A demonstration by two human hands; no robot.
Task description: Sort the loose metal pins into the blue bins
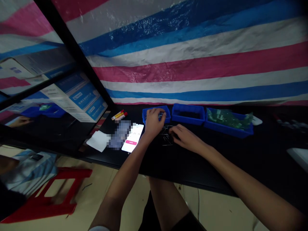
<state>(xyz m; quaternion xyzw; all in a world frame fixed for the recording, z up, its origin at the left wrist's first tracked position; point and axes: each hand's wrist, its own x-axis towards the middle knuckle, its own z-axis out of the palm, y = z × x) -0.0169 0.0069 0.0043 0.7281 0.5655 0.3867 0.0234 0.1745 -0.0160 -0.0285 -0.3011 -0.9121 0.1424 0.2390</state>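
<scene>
My left hand (154,121) reaches over the leftmost blue tray (144,113), fingers bent down into it. Small shiny pieces (161,115) show beside those fingers; the fingertips are hidden. On the black table, several thin, pin-like metallic pieces (166,138) lie loose between my two hands. My right hand (184,136) rests just right of them, fingers curled and thumb drawn in toward the fingertips. Whatever is between those fingertips is too small and dark to make out.
Right of the left tray stand a middle blue tray (189,121) and another blue tray (228,131) with green plastic bags (225,118). A lit phone (132,138), white paper (98,141) and glue sticks (119,115) lie left. A person sits near a red stool (69,173).
</scene>
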